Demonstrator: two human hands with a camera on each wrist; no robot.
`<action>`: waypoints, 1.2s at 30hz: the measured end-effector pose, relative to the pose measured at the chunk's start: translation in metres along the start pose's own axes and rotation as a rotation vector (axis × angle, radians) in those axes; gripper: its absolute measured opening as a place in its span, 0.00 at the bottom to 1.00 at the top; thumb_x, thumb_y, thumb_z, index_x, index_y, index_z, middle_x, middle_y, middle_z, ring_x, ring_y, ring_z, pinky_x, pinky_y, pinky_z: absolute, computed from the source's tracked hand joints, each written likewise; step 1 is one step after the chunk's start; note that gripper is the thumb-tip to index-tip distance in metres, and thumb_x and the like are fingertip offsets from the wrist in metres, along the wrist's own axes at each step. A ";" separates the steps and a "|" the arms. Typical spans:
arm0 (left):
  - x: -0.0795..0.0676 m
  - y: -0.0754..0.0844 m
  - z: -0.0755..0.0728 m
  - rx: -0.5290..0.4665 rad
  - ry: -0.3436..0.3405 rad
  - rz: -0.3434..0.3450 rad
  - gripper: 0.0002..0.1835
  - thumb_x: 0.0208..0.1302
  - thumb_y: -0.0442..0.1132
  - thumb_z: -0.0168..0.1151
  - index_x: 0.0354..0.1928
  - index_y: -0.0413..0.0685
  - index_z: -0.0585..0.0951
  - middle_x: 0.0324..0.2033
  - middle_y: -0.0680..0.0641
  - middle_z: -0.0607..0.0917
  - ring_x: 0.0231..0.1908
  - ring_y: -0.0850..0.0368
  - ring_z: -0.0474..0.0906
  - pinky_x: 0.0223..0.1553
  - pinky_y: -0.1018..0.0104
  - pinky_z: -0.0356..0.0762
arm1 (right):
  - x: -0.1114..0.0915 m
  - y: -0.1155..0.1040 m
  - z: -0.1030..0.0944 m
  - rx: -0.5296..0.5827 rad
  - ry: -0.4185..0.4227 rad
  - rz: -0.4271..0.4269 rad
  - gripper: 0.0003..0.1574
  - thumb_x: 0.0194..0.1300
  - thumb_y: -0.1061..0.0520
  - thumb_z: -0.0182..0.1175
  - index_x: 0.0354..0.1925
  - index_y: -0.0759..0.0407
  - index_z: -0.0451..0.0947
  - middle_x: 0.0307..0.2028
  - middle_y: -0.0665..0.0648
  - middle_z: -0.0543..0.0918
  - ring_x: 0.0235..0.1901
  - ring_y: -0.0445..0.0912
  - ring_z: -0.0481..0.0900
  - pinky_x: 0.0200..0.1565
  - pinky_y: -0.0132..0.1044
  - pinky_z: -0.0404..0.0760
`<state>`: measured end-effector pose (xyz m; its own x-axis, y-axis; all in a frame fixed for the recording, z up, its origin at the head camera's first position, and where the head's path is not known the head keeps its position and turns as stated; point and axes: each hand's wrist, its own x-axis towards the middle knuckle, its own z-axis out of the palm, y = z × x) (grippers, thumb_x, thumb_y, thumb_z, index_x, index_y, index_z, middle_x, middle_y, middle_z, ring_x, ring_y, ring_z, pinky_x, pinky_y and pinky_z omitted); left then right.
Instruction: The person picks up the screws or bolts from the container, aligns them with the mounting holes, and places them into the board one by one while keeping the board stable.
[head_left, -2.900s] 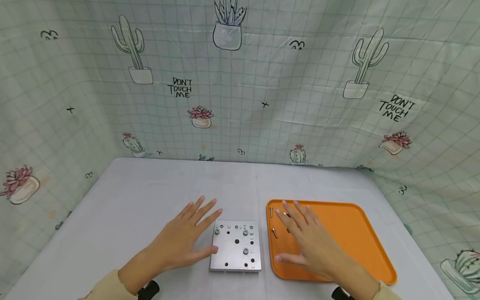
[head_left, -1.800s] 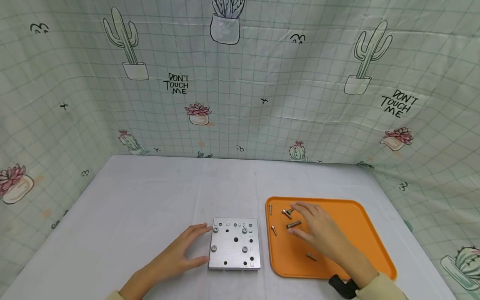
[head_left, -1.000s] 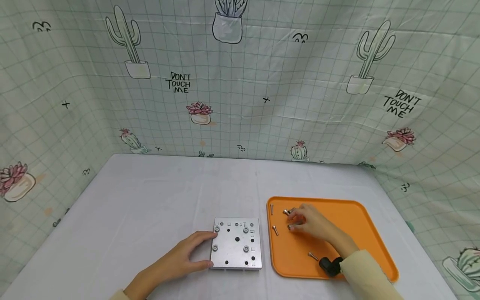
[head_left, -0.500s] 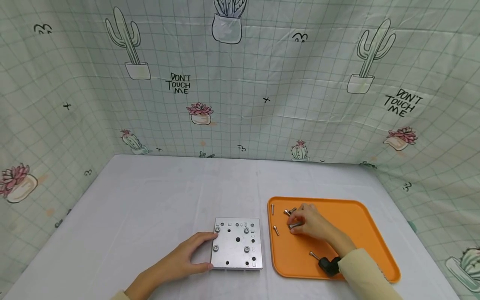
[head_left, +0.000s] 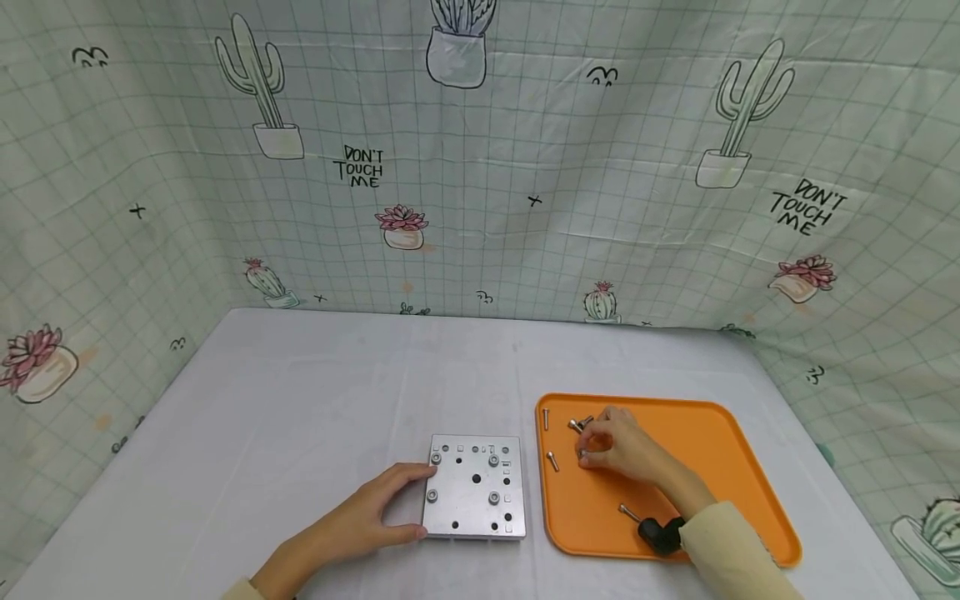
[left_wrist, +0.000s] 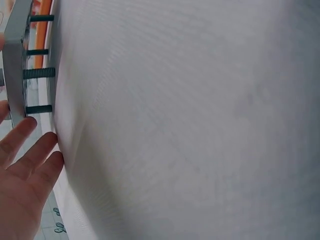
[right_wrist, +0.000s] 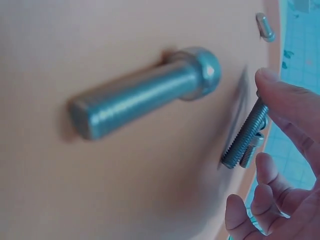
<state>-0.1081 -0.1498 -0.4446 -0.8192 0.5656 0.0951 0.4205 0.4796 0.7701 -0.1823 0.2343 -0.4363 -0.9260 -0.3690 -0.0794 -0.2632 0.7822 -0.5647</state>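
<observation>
My left hand [head_left: 378, 508] touches the left edge of a silver metal plate [head_left: 475, 492] with its thumb and index fingertip, the fingers relaxed. Several socket-head screws stand in the plate's holes, and in the left wrist view their threaded shanks [left_wrist: 39, 73] stick out below it. Over the orange tray [head_left: 705, 450], my right hand [head_left: 618, 446] pinches a thick socket-head screw [right_wrist: 245, 134] near its head end. The fingers mostly cover that screw in the head view. Just beyond them lie a couple of other screws [head_left: 576, 425].
Loose screws lie along the tray's left side, one thin screw [head_left: 545, 419] at the back and another [head_left: 552, 461] nearer. Close to the right wrist camera [head_left: 660, 535] is another screw [right_wrist: 145, 95]. A white cloth covers the table [head_left: 360, 375], with a patterned curtain [head_left: 480, 167] behind.
My left hand has come in to touch the plate's left edge. My right hand has closed on the thick screw in the tray, and the screw has since turned in the fingers.
</observation>
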 end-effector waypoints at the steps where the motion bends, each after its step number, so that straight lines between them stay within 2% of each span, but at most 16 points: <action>1: 0.000 0.000 0.000 0.001 0.000 0.003 0.31 0.56 0.50 0.65 0.61 0.53 0.69 0.59 0.51 0.73 0.62 0.55 0.68 0.63 0.71 0.63 | 0.000 0.000 0.000 0.003 0.006 -0.001 0.06 0.52 0.52 0.69 0.29 0.45 0.80 0.35 0.52 0.69 0.39 0.48 0.61 0.36 0.36 0.61; 7: 0.002 -0.001 0.000 0.003 0.009 0.034 0.31 0.56 0.51 0.65 0.61 0.53 0.68 0.59 0.49 0.73 0.61 0.52 0.68 0.64 0.69 0.64 | -0.002 -0.001 -0.004 0.026 0.042 -0.007 0.06 0.53 0.55 0.68 0.30 0.47 0.80 0.35 0.54 0.69 0.40 0.50 0.61 0.36 0.36 0.61; 13: 0.002 0.000 -0.001 -0.013 0.002 0.023 0.31 0.56 0.51 0.65 0.61 0.53 0.69 0.59 0.49 0.73 0.61 0.53 0.68 0.63 0.70 0.64 | -0.007 -0.002 -0.008 0.044 0.084 -0.005 0.07 0.54 0.55 0.68 0.33 0.50 0.80 0.36 0.56 0.69 0.40 0.51 0.62 0.37 0.36 0.61; 20: 0.002 -0.001 -0.001 -0.016 -0.003 0.007 0.31 0.56 0.51 0.66 0.61 0.53 0.69 0.59 0.50 0.73 0.61 0.54 0.68 0.63 0.70 0.64 | -0.013 -0.002 -0.007 0.057 0.130 0.019 0.07 0.55 0.54 0.67 0.32 0.52 0.78 0.37 0.54 0.71 0.42 0.51 0.66 0.41 0.39 0.68; 28: 0.002 -0.001 -0.001 -0.032 -0.001 0.014 0.31 0.56 0.51 0.66 0.61 0.52 0.69 0.59 0.49 0.73 0.61 0.54 0.68 0.63 0.71 0.63 | -0.017 -0.005 -0.004 0.067 0.178 0.006 0.07 0.55 0.56 0.67 0.30 0.51 0.77 0.37 0.51 0.73 0.40 0.48 0.68 0.41 0.41 0.72; 36: 0.002 -0.001 -0.001 -0.034 -0.003 0.006 0.31 0.56 0.51 0.65 0.61 0.53 0.69 0.60 0.49 0.73 0.62 0.54 0.67 0.64 0.71 0.63 | -0.021 -0.021 -0.005 0.100 0.217 -0.032 0.06 0.56 0.56 0.66 0.32 0.51 0.77 0.37 0.51 0.73 0.38 0.47 0.67 0.37 0.35 0.73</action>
<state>-0.1108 -0.1503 -0.4446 -0.8153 0.5706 0.0982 0.4124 0.4532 0.7903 -0.1583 0.2281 -0.4189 -0.9569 -0.2677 0.1126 -0.2755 0.7144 -0.6432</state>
